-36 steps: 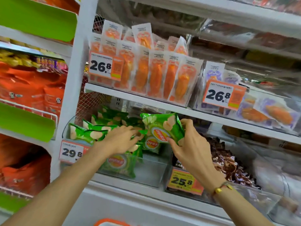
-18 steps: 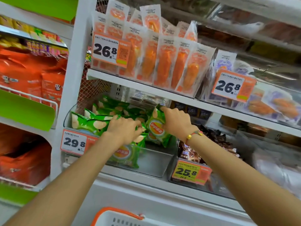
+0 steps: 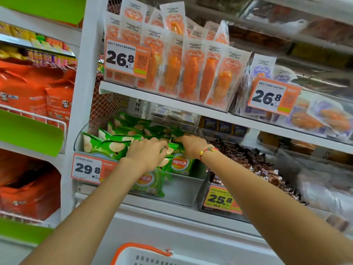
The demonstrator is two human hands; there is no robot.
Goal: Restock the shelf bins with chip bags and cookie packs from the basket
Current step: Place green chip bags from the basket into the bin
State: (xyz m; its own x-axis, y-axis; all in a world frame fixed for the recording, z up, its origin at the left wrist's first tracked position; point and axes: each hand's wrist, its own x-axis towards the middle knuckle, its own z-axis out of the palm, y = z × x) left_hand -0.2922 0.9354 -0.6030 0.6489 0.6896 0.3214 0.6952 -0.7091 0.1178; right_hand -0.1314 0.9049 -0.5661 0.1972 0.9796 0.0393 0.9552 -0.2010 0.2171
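A clear shelf bin (image 3: 181, 190) on the middle shelf holds several green chip bags (image 3: 103, 144). Both my hands reach into it. My left hand (image 3: 147, 152) lies on the bags with its fingers curled over the top edge of a green chip bag (image 3: 150, 182) standing at the bin's front. My right hand (image 3: 191, 145) is beside it, fingers curled round the top of another green chip bag (image 3: 180, 165) with a red and yellow logo. The white basket (image 3: 145, 257) with an orange handle shows at the bottom edge.
A neighbouring bin of brown cookie packs (image 3: 254, 163) sits to the right, tagged 25.8. The shelf above carries orange snack packs (image 3: 193, 73). A white upright post (image 3: 78, 111) stands left of the bin, with orange bags (image 3: 28, 96) beyond it.
My right hand has carried the green bag from in front of the shelf into the bin and pushed it down among the others. My left hand has stayed on the bags.
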